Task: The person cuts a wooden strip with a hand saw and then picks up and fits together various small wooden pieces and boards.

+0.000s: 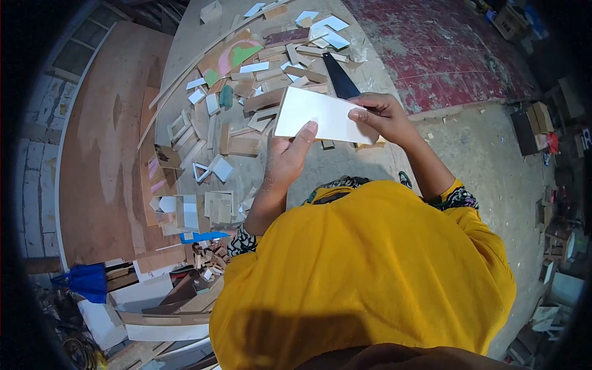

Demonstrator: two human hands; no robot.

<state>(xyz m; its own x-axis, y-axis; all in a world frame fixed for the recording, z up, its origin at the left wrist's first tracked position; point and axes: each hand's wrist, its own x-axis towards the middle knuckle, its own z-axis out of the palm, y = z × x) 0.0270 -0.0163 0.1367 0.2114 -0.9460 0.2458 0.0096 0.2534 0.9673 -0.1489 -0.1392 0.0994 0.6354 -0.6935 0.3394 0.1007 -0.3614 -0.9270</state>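
A flat, white-faced board (pixel 327 116) is held up in front of me between both hands. My left hand (pixel 291 157) grips its near left corner, thumb pressed on the white face and fingers hidden behind. At the right end, my right hand (pixel 383 118) pinches the board with the thumb on top and the other fingers curled at the edge. A dark saw blade (pixel 339 75) shows just beyond the board; its handle is hidden. Wooden offcuts (pixel 239 145) lie below and to the left of the board.
Several wood scraps and white pieces spread over the worktop (pixel 296 161). A large plywood sheet (pixel 114 142) stands at the left, with a blue bag (pixel 89 282) below it. Red flooring (pixel 438 55) lies at upper right; boxes (pixel 533 126) line the right side.
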